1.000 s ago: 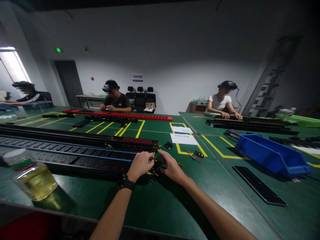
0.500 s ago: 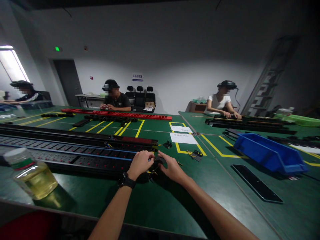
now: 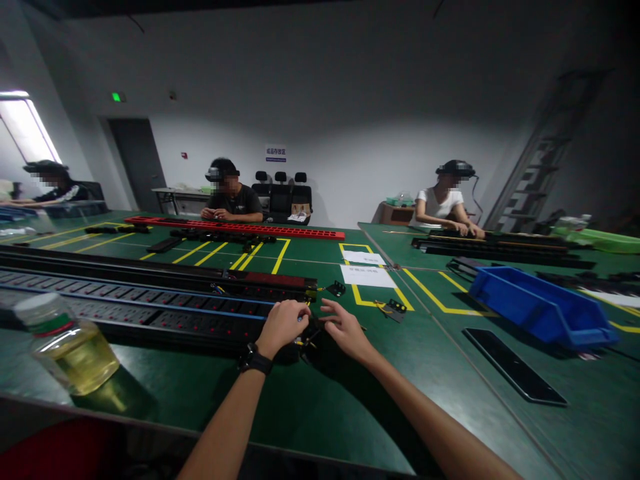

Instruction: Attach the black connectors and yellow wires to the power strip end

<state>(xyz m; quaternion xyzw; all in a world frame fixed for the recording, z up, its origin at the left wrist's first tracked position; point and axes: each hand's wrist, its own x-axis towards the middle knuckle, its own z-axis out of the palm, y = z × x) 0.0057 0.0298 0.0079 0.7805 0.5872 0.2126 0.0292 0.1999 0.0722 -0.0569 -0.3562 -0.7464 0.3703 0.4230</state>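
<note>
Bottle (image 3: 67,347) with a white cap and yellow liquid stands at the far left on the green table (image 3: 320,407), near its front edge. Beyond the bottle, long black power strips (image 3: 150,310) run from the left edge toward the middle of the table, with a blue wire along one of them.

Left hand (image 3: 286,325), with a black watch at the wrist, rests at the right end of the nearest power strip. Its fingers are curled and pinched on the wire ends (image 3: 303,320) there. Right hand (image 3: 344,328) lies just beside it, fingers part spread, fingertips touching the same end of the strip; whether it grips anything cannot be told. Small yellow-tipped wires (image 3: 306,345) lie under and between the two hands.

Two small black parts (image 3: 336,289) (image 3: 397,309) sit just beyond the hands inside yellow floor markings, with white paper sheets (image 3: 367,275) behind. To the right, a flat black panel (image 3: 514,365) lies on the table, and a blue bin (image 3: 543,307) stands beyond it. Three other people sit at the far tables.
</note>
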